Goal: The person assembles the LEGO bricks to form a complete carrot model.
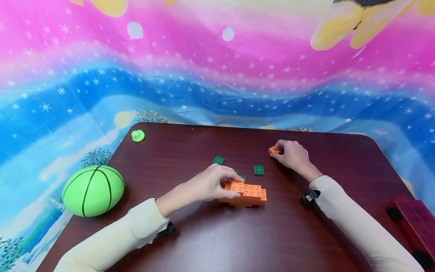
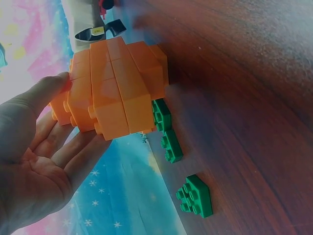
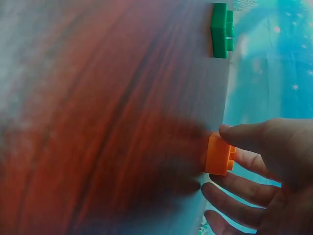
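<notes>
A built-up orange block assembly [image 1: 253, 192], stepped at its ends, stands mid-table. My left hand [image 1: 212, 183] has its thumb and fingers around the top orange brick at the assembly's left; in the left wrist view the thumb [image 2: 51, 90] and fingers span its studded side. Farther back on the right, my right hand [image 1: 293, 155] pinches a small orange brick [image 1: 273, 150] between thumb and fingers. The right wrist view shows that orange brick [image 3: 219, 154] close to the table surface, studs facing the palm.
Several green bricks lie behind the assembly, including one green brick [image 1: 259, 170] between the hands and another green brick [image 1: 218, 160] farther left. A green ball [image 1: 93, 190] sits at the left edge, a rubber duck [image 1: 138, 136] at the back-left corner, a red toy vehicle [image 1: 414, 223] at the right.
</notes>
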A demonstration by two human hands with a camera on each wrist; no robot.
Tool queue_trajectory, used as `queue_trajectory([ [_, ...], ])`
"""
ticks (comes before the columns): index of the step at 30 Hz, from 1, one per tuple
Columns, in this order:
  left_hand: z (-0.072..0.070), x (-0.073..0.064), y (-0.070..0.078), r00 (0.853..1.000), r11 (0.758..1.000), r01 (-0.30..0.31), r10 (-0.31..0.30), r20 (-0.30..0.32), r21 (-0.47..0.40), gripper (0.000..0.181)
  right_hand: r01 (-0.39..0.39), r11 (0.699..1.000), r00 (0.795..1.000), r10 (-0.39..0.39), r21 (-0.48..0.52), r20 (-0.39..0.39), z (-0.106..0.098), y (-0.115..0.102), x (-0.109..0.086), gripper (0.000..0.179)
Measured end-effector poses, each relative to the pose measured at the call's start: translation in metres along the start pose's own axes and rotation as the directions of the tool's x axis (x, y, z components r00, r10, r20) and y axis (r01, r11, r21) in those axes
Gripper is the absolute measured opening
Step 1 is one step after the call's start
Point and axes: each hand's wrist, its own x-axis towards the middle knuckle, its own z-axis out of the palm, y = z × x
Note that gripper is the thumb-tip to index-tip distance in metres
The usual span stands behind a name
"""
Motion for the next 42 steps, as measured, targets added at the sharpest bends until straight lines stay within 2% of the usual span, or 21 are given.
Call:
queue_trajectory([
  [3,0.0,0.0,0.0,1.0,1.0,-0.008,0.008,-0.002,0.001,0.037,-0.002,1.0,1.0,0.002,0.002,0.006,-0.001,0.001,0.002,0.025],
  [6,-0.001,0.0,0.0,1.0,1.0,-0.019,0.019,-0.007,0.003,0.037,0.037,0.998,0.999,-0.038,0.055,0.014,-0.004,0.002,0.0,0.023],
  [9,0.0,0.0,-0.001,1.0,1.0,-0.026,0.027,-0.013,0.012,0.037,0.103,0.985,0.994,-0.107,0.142,0.017,-0.01,-0.004,-0.007,0.021],
  [12,0.0,0.0,-0.001,0.999,0.999,-0.031,0.031,-0.015,0.018,0.037,0.187,0.953,0.981,-0.196,0.239,0.011,-0.021,-0.02,-0.024,0.02],
  [16,0.0,0.001,-0.001,0.999,0.999,-0.044,0.044,-0.011,0.02,0.036,0.324,0.886,0.941,-0.337,0.33,-0.018,-0.041,-0.05,-0.056,0.019],
  [20,-0.001,0.002,0.0,0.998,0.998,-0.056,0.057,-0.012,0.025,0.036,0.464,0.823,0.882,-0.464,0.326,-0.084,-0.055,-0.074,-0.084,0.018],
  [22,-0.001,0.002,0.0,0.999,0.999,-0.05,0.05,-0.012,0.022,0.036,0.51,0.799,0.857,-0.505,0.318,-0.103,-0.058,-0.081,-0.094,0.017],
  [24,-0.001,0.002,-0.001,0.999,0.999,-0.044,0.044,-0.012,0.017,0.036,0.531,0.786,0.843,-0.529,0.317,-0.102,-0.058,-0.085,-0.1,0.016],
  [27,-0.001,0.002,0.0,0.999,0.999,-0.033,0.033,-0.009,0.01,0.038,0.538,0.778,0.836,-0.543,0.324,-0.085,-0.056,-0.088,-0.106,0.015],
  [30,-0.001,0.002,0.002,1.0,1.0,-0.024,0.024,-0.012,0.002,0.038,0.545,0.767,0.827,-0.559,0.339,-0.067,-0.051,-0.09,-0.108,0.015],
  [36,-0.001,0.001,0.001,0.999,0.999,-0.034,0.034,-0.022,-0.009,0.036,0.582,0.737,0.795,-0.605,0.344,-0.048,-0.043,-0.094,-0.11,0.019],
  [42,0.0,0.0,0.0,0.998,0.999,-0.051,0.051,-0.035,0.003,0.038,0.589,0.738,0.789,-0.613,0.328,-0.038,-0.04,-0.097,-0.107,0.017],
])
